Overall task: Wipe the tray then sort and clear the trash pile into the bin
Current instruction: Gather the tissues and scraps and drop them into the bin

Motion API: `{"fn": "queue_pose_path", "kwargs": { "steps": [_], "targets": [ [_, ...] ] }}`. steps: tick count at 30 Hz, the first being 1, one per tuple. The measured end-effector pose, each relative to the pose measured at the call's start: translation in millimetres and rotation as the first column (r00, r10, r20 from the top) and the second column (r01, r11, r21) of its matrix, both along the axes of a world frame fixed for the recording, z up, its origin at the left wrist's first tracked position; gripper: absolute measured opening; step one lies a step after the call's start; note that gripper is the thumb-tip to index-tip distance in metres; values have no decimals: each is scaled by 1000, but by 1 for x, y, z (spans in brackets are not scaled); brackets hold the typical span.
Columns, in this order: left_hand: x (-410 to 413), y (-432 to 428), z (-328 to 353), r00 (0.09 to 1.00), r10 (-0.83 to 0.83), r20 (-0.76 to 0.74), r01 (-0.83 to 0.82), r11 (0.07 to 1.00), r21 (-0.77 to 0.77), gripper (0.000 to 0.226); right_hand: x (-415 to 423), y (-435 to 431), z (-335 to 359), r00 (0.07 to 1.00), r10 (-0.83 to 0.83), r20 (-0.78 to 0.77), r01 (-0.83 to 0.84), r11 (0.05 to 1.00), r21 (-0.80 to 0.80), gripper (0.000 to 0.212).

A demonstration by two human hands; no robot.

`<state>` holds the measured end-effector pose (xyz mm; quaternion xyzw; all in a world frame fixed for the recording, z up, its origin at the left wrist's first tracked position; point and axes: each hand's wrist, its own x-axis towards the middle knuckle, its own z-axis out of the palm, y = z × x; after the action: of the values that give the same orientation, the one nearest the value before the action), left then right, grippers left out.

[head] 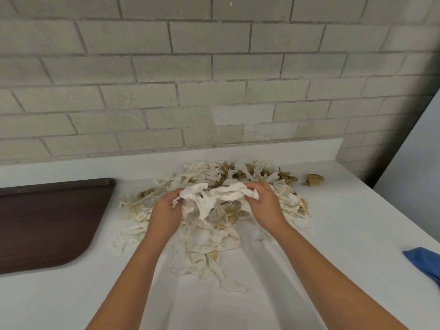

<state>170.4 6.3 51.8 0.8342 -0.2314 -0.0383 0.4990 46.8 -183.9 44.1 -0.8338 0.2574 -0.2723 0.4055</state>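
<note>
A pile of torn white and brown-stained paper scraps [240,177] is spread over the middle of the white counter [345,229]. My left hand [165,209] and my right hand [263,202] each grip one end of a bunch of white paper strips [214,198], lifted just above the pile. A dark brown tray [45,222] lies flat on the counter to the left, apart from the pile. No bin is in view.
One brown crumpled scrap [314,179] lies alone to the right of the pile. A blue cloth [423,262] rests at the counter's right edge. A grey brick wall [214,79] rises behind the counter's low backsplash.
</note>
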Motion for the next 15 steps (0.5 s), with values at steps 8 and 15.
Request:
{"fn": "queue_pose_path", "kwargs": {
  "steps": [8, 15],
  "targets": [
    [4, 21, 32, 963, 6, -270, -110, 922, -372, 46, -8, 5, 40, 954, -139, 265, 33, 929, 368, 35],
    [-1, 38, 43, 898, 70, -433, -294, 830, -475, 34, -24, 17, 61, 889, -310, 338, 6, 745, 667, 30]
  ]
}}
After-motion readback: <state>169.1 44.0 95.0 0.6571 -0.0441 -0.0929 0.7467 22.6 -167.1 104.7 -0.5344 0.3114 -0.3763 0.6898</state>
